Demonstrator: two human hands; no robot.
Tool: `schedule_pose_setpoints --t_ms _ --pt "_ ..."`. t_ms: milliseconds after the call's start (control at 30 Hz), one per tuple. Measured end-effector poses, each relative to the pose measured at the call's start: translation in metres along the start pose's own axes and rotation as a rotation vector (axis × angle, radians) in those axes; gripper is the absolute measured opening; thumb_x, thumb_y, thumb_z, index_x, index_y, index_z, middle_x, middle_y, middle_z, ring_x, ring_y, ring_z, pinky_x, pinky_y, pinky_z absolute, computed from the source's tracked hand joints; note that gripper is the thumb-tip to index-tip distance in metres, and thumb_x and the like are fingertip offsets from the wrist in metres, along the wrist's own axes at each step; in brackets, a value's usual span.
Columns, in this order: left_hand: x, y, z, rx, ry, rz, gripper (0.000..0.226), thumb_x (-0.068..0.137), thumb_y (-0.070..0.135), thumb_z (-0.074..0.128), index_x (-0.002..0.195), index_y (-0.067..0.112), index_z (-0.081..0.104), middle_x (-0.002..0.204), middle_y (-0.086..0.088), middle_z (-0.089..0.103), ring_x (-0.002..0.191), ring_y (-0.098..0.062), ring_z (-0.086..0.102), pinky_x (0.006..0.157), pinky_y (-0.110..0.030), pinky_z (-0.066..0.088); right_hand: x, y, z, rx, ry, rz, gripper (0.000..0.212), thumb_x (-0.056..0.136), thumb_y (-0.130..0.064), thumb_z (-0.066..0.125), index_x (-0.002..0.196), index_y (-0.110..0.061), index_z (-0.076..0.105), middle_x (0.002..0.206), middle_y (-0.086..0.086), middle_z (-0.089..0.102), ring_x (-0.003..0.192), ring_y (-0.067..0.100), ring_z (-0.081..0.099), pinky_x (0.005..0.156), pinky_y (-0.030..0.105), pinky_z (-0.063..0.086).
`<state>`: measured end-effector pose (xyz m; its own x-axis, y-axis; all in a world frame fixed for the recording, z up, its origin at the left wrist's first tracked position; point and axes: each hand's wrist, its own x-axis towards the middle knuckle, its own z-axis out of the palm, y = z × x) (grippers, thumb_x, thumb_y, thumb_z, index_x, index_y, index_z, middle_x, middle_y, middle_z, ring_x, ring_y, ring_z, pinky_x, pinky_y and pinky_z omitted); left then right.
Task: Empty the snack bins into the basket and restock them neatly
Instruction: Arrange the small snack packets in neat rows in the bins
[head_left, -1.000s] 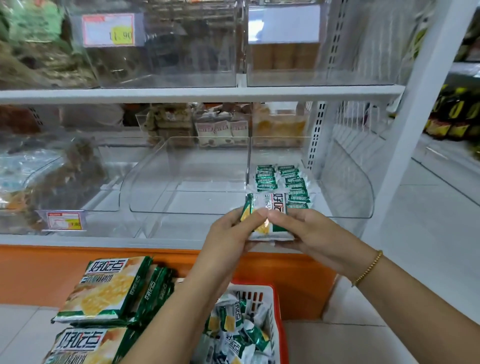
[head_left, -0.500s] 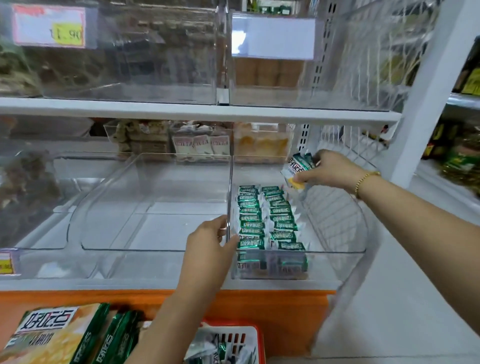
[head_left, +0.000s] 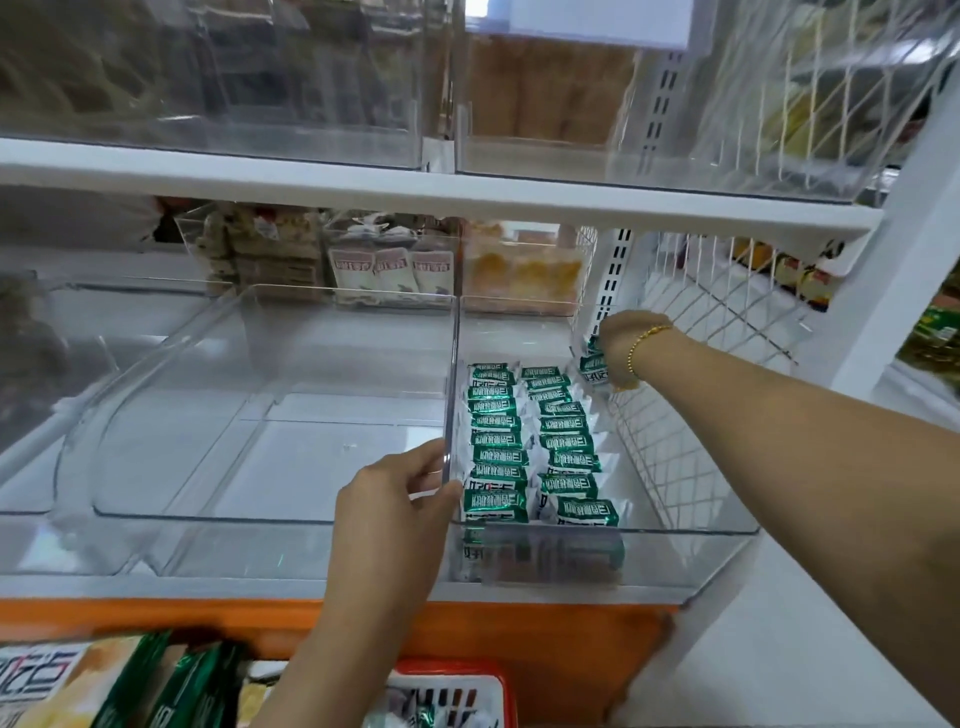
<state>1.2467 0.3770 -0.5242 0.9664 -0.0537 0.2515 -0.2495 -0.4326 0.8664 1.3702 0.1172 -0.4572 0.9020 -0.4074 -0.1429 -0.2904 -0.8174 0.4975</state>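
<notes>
- I judge that this is the restocking step: two rows of green packets (head_left: 493, 422) already stand in the snack bin (head_left: 675, 553) at the right end of the shelf.
- My right hand (head_left: 621, 345) is at the far right corner of that bin. Its grip is clenched on one more packet (head_left: 592, 366); I cannot tell if a second one is behind it.
- My left hand (head_left: 395, 504) grasps the near part of the bin's left wall between fingers and thumb.
- The next move, I think, calls for setting this packet upright at the far end, to begin a third row beside the wire panel (head_left: 670, 447), with the label turned like the others.
- The basket (head_left: 452, 673), near and below, holds more packets.
</notes>
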Motion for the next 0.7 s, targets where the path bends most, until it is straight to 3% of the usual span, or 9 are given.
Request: schedule_pose_setpoints --t_ms 100,167,333,433,600,700 --pt "0.001 -0.001 0.0 -0.063 -0.004 -0.047 0.038 0.084 0.011 0.07 0.121 0.02 0.065 0.084 0.014 0.062 0.076 0.016 0.053 0.061 0.007 0.037 0.014 -0.006 0.018 -0.024 0.002 0.007 0.069 0.082 -0.024 0.074 0.14 -0.006 0.04 0.142 0.015 0.043 0.135 0.035 0.035 0.108 0.048 0.036" --pt "0.002 -0.002 0.0 -0.105 -0.006 -0.074 0.038 0.083 0.01 0.071 0.12 0.02 0.066 0.08 0.019 0.061 0.073 0.016 0.055 0.061 0.007 0.038 0.02 -0.005 0.026 0.01 0.029 0.008 0.071 0.081 -0.022 0.076 0.141 -0.008 0.04 0.147 0.016 0.034 0.138 0.037 0.028 0.11 0.048 0.031" --pt "0.003 -0.004 0.001 -0.145 -0.019 -0.079 0.039 0.082 0.01 0.073 0.118 0.02 0.067 0.08 0.021 0.062 0.073 0.021 0.057 0.06 0.005 0.039 0.025 -0.006 0.05 0.317 0.089 -0.044 0.071 0.082 0.008 0.063 0.143 -0.005 0.03 0.154 0.024 0.011 0.121 0.039 0.051 0.091 0.038 0.049" --pt "0.004 -0.006 0.001 -0.172 -0.005 -0.085 0.04 0.08 0.008 0.074 0.118 0.019 0.068 0.083 0.019 0.064 0.077 0.018 0.059 0.065 0.004 0.043 0.027 -0.007 0.058 0.374 0.122 -0.067 0.067 0.081 0.011 0.059 0.14 -0.006 0.033 0.149 0.025 0.021 0.116 0.04 0.053 0.087 0.038 0.048" --pt "0.002 -0.008 0.001 -0.193 -0.01 -0.108 0.041 0.081 0.008 0.072 0.12 0.018 0.065 0.091 0.014 0.067 0.084 0.011 0.059 0.067 0.005 0.043 0.022 -0.008 0.058 0.475 0.115 -0.101 0.065 0.086 0.007 0.051 0.146 -0.013 0.036 0.137 0.019 0.037 0.115 0.032 0.052 0.094 0.03 0.044" --pt "-0.003 -0.007 -0.002 -0.184 -0.043 -0.075 0.042 0.083 0.008 0.07 0.123 0.018 0.064 0.1 0.01 0.07 0.09 0.009 0.063 0.082 -0.005 0.049 0.009 -0.006 0.055 0.577 0.142 -0.093 0.061 0.089 0.004 0.05 0.146 -0.011 0.035 0.137 0.02 0.04 0.121 0.03 0.048 0.097 0.029 0.041"
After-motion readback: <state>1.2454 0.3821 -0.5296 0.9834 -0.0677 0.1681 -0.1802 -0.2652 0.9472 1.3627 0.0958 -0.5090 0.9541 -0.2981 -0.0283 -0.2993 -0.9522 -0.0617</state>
